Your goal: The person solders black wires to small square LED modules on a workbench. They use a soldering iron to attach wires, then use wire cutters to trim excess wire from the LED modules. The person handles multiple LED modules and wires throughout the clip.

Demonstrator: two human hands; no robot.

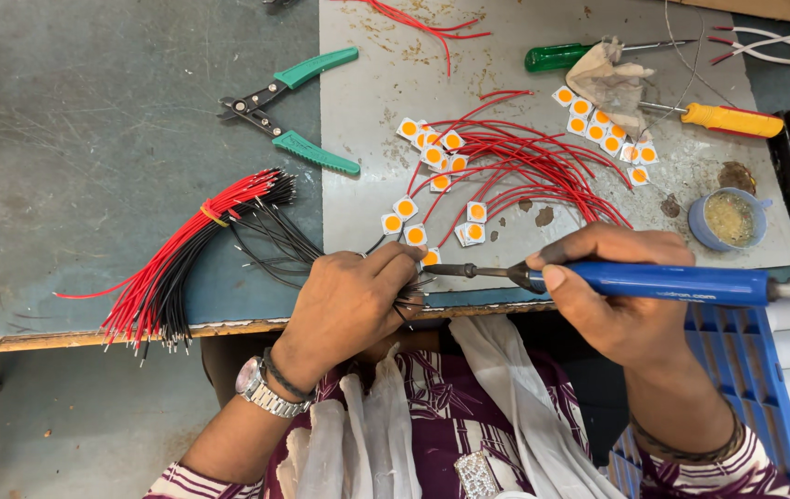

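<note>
On the workbench (90,111) a metal sheet (367,212) lies to the right, with pliers (288,111) across its left edge. A wire bundle (191,249) lies left of the left hand (349,300). The right hand (612,286) holds a soldering iron (598,279), tip pointing left toward it. Behind them lie loose wires (524,171) among small square chips (432,152); two screwdrivers (728,118) lie farther back, and a flux tin (728,220) sits at the right.

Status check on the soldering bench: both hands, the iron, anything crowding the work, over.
Left hand pinching black wires at bench edge. Right hand gripping blue soldering iron, tip at left fingers. Loose red wires and small square chips just behind.
</note>
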